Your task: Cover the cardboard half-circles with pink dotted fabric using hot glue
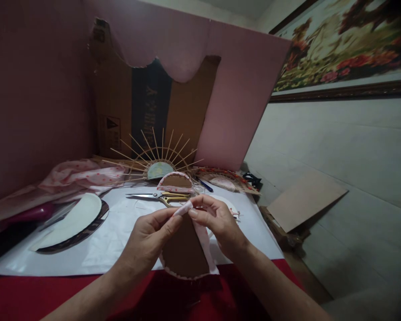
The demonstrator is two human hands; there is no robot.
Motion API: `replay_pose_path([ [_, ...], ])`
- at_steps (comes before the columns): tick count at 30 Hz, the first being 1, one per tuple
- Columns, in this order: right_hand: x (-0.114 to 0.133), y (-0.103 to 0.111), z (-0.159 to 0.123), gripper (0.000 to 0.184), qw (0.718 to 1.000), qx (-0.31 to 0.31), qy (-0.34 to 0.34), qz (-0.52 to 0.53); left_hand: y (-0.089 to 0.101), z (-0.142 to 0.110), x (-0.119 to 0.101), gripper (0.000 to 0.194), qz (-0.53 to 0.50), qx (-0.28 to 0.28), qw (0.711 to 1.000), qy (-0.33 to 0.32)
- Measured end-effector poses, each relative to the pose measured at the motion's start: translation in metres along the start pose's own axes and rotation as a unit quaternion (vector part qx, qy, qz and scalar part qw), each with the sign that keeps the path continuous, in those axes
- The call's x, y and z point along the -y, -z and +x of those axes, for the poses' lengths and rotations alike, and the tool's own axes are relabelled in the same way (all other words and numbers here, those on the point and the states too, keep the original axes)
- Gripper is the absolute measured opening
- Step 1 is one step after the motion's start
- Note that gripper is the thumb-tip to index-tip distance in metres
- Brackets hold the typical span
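My left hand (150,238) and my right hand (217,220) both pinch the narrow top of a brown cardboard wedge (185,252) edged with pale pink fabric. The wedge hangs point-up between my hands, over the near edge of the white sheet (120,232). My fingers press the fabric fold at its tip. Just beyond my hands lie gold-handled scissors (163,196).
A fan frame of bamboo sticks (157,158) stands at the back, with a fabric-covered cardboard piece (175,182) and a blue pen (203,185) before it. Pink dotted cloth (80,176) lies left, a white half-round piece (75,218) near it. A red cloth (36,296) covers the table front.
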State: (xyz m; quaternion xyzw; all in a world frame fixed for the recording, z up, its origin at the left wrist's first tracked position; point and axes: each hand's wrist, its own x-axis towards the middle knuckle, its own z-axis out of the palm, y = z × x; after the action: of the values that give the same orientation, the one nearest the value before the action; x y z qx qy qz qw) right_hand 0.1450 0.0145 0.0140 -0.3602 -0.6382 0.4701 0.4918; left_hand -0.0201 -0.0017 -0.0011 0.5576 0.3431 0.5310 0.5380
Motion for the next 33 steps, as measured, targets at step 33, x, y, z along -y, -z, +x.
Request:
replay_pose_path([
  [33,-0.0042,-0.0051,-0.0029,0.005,0.991,-0.069,0.099,-0.065,0.0012,-0.0024,0.0005,0.023,0.008,0.012,1.000,0.000],
])
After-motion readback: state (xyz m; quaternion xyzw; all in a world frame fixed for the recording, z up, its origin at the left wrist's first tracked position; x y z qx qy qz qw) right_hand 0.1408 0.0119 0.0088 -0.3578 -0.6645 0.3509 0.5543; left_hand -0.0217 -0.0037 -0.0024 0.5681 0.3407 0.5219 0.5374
